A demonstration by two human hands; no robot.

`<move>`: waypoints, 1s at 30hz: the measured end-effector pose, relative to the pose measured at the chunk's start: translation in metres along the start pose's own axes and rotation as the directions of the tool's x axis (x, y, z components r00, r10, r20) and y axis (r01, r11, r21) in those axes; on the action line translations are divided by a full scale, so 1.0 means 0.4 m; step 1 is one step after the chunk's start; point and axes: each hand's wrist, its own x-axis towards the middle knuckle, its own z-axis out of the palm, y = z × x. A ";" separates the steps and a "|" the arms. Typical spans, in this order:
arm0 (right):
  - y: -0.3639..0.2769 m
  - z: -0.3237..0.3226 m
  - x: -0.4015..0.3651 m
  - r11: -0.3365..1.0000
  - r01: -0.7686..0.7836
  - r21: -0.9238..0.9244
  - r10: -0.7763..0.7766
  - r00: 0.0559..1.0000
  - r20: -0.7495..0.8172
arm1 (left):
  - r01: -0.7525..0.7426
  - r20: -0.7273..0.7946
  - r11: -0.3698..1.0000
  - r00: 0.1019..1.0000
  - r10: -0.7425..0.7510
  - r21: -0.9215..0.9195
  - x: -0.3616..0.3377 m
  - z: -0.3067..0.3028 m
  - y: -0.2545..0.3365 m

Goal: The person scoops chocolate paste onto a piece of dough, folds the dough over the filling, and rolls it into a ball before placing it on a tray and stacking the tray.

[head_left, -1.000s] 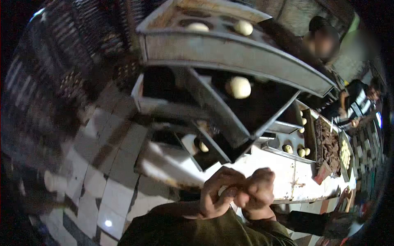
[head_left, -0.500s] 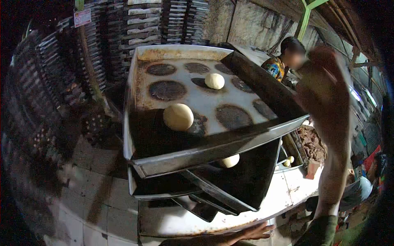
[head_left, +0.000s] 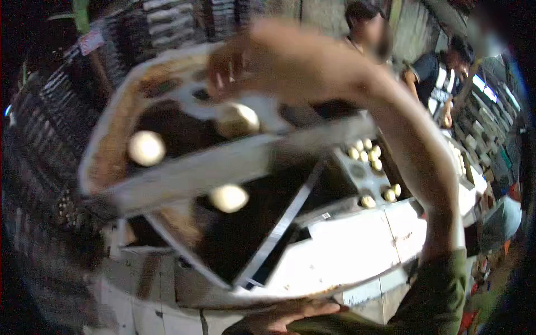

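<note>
My right hand [head_left: 237, 64] is over the far part of the top metal tray [head_left: 195, 164], fingers pointing down and smeared by motion; whether it holds anything is unclear. Just below it a pale dough ball [head_left: 238, 120] sits in the tray. Another dough ball [head_left: 147, 148] lies near the tray's left side. A third dough ball [head_left: 229, 198] shows in a tray underneath, set at an angle. My left hand [head_left: 304, 311] is low at the table's near edge, its fingers stretched out to the right, with nothing seen in it.
Right of the stack, another tray [head_left: 357, 173] holds several small dough balls. The pale tabletop [head_left: 346, 240] runs beneath. One person [head_left: 365, 25] is behind the tray, and a co-worker [head_left: 441, 78] in dark clothing is farther right. Stacked slats [head_left: 167, 28] stand behind.
My right hand has swung left from beside the tray to over it. The view has shifted, so the trays appear lower and farther left. A second person has come into view.
</note>
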 end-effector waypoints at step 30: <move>-0.224 0.406 -1.202 0.711 -0.350 0.609 0.678 0.572 -0.462 | 0.147 -0.995 0.986 0.073 0.069 0.079 0.304 0.453 -0.770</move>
